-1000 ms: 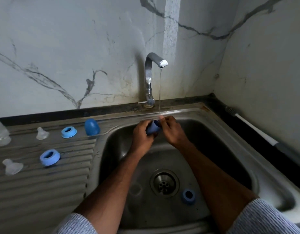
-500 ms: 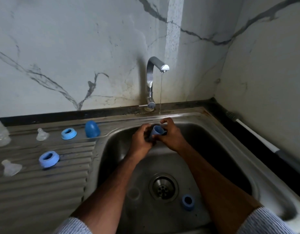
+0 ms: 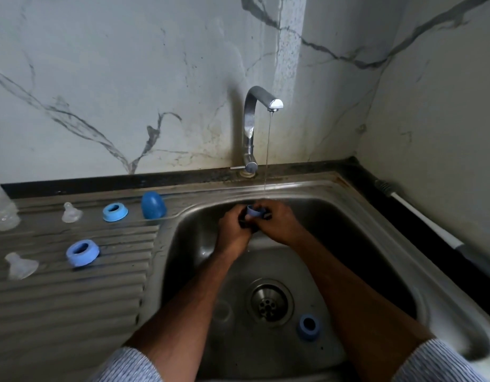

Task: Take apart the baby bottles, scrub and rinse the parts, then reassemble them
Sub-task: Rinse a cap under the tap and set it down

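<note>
Both hands down in the sink (image 3: 376, 244), up near the back wall of the basin, right under the thin stream from the tap (image 3: 261, 106). Left hand (image 3: 232, 227) curled around something dark, maybe a sponge, too hidden to say for sure. Right hand (image 3: 279, 224) also curled, fingers wrapped over a small blue cap (image 3: 255, 210) squeezed between the two hands, open end facing up-ish. Water running just behind the knuckles.

Down on the basin floor, just right of the drain (image 3: 270, 303), one blue ring (image 3: 308, 327) lying loose.

Over on the ridged drainboard (image 3: 73, 312) to the left: dark blue dome cap (image 3: 153, 204) standing near the back edge, just beside the basin rim. Next to it a light blue collar (image 3: 115, 212), then a clear teat (image 3: 70, 212). Closer to the front, a second blue collar (image 3: 82, 252) and another clear teat (image 3: 20, 266) near the left edge. Clear bottle (image 3: 2, 210) poking in at the far left, cut off by the frame.

White-handled brush thing (image 3: 431, 224) lying along the right edge by the wall, well apart from everything else.
</note>
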Tool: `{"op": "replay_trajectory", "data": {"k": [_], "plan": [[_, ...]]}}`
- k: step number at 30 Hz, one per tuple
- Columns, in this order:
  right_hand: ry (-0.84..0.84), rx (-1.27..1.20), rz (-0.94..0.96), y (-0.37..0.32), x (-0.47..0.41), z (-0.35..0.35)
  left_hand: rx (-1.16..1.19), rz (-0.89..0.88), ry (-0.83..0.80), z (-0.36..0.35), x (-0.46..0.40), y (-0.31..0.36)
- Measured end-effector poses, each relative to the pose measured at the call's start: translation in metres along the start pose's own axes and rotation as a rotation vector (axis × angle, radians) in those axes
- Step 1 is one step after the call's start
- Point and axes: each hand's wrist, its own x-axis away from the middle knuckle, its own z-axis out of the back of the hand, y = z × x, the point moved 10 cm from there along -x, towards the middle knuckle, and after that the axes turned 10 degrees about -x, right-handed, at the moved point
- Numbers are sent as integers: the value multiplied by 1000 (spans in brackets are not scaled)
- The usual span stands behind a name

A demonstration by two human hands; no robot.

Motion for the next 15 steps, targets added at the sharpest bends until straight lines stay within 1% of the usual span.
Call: {"op": "replay_trajectory", "data": {"k": [2,4,5,6,7,8,9,10,11,12,13,14,15], "plan": [[-44,-82,-43,1,2,-2,15,-72,34,6,-1,7],[17,11,-61,0,2,4,61,-128,15,5,3,17],[16,91,-32,-5,2,3,61,-162,21,5,5,23],[-23,139,-2,-10,3,-3,30,-192,33,6,5,26],[-81,121,15,-14,5,-9,7,-212,43,6,5,28],[-133,37,0,-15,8,-13,-14,-227,50,8,4,28],[-143,-66,-35,-11,8,-12,-32,-239,53,9,3,28],[-119,-115,-80,-5,7,-8,-41,-245,55,9,3,29],[-60,-79,-104,0,4,0,-39,-245,55,8,3,29],[-10,40,-96,2,2,6,-24,-248,54,7,4,31],[-2,130,-64,3,0,6,-9,-253,58,7,5,33],[-40,161,-32,1,1,0,4,-256,67,7,5,33],[-105,140,0,-1,2,-9,15,-251,78,9,4,30]]}}
